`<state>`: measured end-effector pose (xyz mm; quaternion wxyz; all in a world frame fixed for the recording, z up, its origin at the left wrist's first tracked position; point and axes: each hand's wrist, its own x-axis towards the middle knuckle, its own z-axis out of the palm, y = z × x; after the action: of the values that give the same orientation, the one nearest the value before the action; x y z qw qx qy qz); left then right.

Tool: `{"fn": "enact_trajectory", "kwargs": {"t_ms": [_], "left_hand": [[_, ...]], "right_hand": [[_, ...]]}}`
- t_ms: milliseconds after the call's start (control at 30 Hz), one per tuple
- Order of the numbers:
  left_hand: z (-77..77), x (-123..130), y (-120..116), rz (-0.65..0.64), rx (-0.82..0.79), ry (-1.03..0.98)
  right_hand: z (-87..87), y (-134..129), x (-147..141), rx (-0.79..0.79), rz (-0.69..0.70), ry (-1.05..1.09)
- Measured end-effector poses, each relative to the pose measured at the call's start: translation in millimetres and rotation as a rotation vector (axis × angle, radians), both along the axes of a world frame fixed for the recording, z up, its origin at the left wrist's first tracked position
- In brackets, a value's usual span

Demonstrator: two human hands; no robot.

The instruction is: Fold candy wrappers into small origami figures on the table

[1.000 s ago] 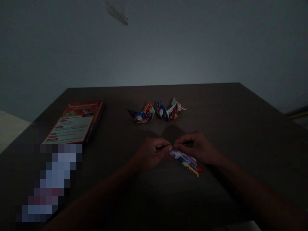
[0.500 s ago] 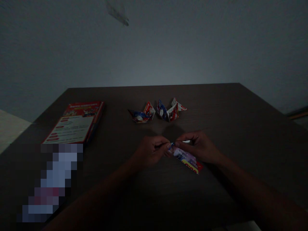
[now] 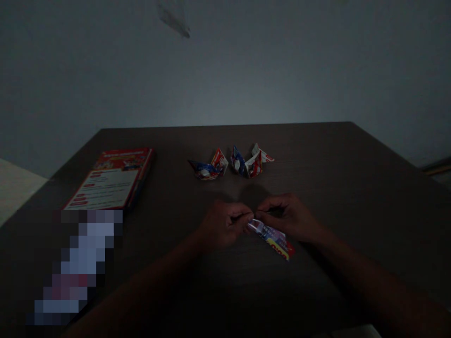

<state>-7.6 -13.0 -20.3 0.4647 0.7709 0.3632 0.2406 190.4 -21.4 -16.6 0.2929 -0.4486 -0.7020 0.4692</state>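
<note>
The left hand (image 3: 227, 223) was nearly closed, its thumb and forefinger pinched together on the upper end of a folded paper strip (image 3: 271, 239). The right hand (image 3: 289, 216) faced it, thumb and forefinger also brought together on that end, with a small gap between the two hands' fingertips. Its forefinger arched away from the thumb behind the pinch. The strip slanted from the fingertips toward the near right corner of the table (image 3: 334, 164), around the middle of its width; whether it rested on the top or hung just above it could not be told.

Beyond the hands, between them and the far edge, stood two folded paper shapes, a left one (image 3: 209, 170) and a right one (image 3: 248, 164), just beside each other. A stack of printed sheets (image 3: 107, 183) lay near the left edge, well apart from the left hand; a blurred patch (image 3: 86, 258) covered what was nearer. A broad stretch of tabletop ran from the right hand to the right edge, and another from the paper shapes to the far right corner.
</note>
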Motion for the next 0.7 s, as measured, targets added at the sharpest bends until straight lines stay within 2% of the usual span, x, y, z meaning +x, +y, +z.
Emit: {"fn": "enact_trajectory", "kwargs": {"t_ms": [167,267,333,533,700], "left_hand": [[-2.2,0.9,-2.7,-0.005,0.257,0.153],[-1.9,1.4,-3.2,-0.010,0.309,0.171],[-0.8,1.6,-2.4,-0.005,0.268,0.156],[-1.6,0.2,1.7,0.038,-0.048,-0.047],[-3.3,0.0,1.5,0.054,-0.073,-0.066]], "right_hand": [[-1.0,-1.0,-1.4,0.004,-0.013,0.005],[-2.3,-1.0,-2.4,-0.031,-0.039,0.029],[-1.7,-0.9,-2.3,-0.043,-0.043,0.043],[2.1,0.2,-0.7,-0.035,-0.049,0.048],[-0.6,1.4,-0.7,-0.019,-0.076,-0.004]]}}
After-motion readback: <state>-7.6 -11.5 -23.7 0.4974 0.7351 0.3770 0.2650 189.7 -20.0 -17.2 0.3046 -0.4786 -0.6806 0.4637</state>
